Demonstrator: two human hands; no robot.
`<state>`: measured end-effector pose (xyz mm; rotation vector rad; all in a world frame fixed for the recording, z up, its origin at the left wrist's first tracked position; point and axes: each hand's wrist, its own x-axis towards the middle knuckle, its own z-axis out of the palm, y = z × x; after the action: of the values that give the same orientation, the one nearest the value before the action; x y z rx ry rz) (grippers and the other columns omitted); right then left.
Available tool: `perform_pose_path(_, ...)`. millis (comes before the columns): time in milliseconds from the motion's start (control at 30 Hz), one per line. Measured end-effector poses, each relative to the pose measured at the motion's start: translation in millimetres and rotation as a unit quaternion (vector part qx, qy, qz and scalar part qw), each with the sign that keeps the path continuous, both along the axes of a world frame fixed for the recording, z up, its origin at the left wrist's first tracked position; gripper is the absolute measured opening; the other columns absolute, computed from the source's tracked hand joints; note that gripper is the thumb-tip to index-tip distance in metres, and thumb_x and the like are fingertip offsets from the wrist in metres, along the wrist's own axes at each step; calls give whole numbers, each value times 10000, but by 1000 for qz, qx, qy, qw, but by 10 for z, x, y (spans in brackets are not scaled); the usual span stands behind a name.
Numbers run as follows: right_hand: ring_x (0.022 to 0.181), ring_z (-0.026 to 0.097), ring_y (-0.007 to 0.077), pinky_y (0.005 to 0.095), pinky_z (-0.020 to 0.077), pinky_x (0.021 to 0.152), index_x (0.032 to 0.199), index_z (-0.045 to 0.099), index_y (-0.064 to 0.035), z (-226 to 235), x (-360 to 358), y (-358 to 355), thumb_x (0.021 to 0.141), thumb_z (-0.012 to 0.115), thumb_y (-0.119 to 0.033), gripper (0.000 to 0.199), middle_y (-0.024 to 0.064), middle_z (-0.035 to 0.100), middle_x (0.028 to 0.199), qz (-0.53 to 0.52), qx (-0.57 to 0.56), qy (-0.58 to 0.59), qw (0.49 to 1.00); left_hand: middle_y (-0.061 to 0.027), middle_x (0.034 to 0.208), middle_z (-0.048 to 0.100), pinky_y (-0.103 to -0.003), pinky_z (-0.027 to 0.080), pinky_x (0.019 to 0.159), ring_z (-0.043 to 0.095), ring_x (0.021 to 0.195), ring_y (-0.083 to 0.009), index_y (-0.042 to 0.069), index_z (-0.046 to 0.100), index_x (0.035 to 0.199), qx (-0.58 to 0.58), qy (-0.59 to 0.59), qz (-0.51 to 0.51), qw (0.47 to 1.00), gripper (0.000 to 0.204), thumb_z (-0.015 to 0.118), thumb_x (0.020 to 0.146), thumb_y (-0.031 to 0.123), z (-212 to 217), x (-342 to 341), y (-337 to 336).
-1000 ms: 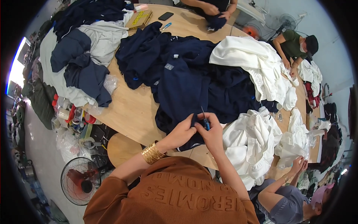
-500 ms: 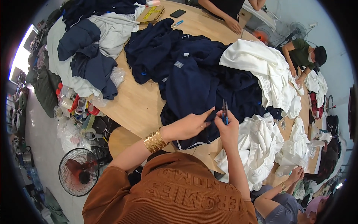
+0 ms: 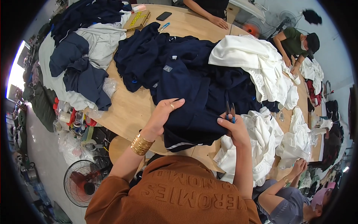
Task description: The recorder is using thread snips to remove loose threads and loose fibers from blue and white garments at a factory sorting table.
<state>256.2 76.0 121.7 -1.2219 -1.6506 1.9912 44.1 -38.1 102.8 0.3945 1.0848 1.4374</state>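
The left hand (image 3: 164, 112) lies spread flat on a navy garment (image 3: 194, 108) at frame centre, pinning it to the wooden counter (image 3: 130, 108). The right hand (image 3: 233, 128) is closed around small blue-handled thread snips (image 3: 230, 112), blades up at the cloth's right edge. This looks like thread trimming; the next cut needs the fabric held taut. White garments (image 3: 261, 145) crowd the right; bare counter opens to the left.

- navy garment (image 3: 194, 112), thin white stripe near hem, grey patch at 12 o'clock
- blue-handled snips (image 3: 230, 114)
- gold bangles (image 3: 141, 144), gold ring
- white garments (image 3: 257, 145) at 3 o'clock
- light wood table (image 3: 130, 108)
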Motion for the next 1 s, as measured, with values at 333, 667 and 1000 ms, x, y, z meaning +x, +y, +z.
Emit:
perform_pose_path(333, 460, 351, -8, 167, 235, 397, 767, 584, -84, 82, 36, -16, 777, 660, -171, 116, -103, 425, 582, -50, -19, 57, 997, 53, 858, 594, -176, 381, 752, 495, 807, -7, -19, 629, 929, 34, 55, 26, 998, 230, 564, 870, 194, 42, 19, -42)
perform_pose_path(667, 450, 328, -11, 177, 211, 399, 765, 604, -73, 101, -24, -91, 794, 647, -166, 107, -98, 431, 572, -81, -28, 101, 991, 28, 740, 565, -184, 388, 685, 471, 707, -36, -43, 608, 859, 97, 223, -161, 956, 268, 617, 841, 225, 252, 227, -64)
perform_pose_path(1000, 651, 482, 119, 240, 394, 595, 1071, 583, -76, 172, 110, -298, 746, 667, -177, 350, 23, 551, 765, -64, 388, -14, 919, 45, 671, 463, -206, 346, 587, 368, 665, -30, -49, 566, 796, 93, 238, -123, 959, 274, 599, 856, 217, 398, 369, -92)
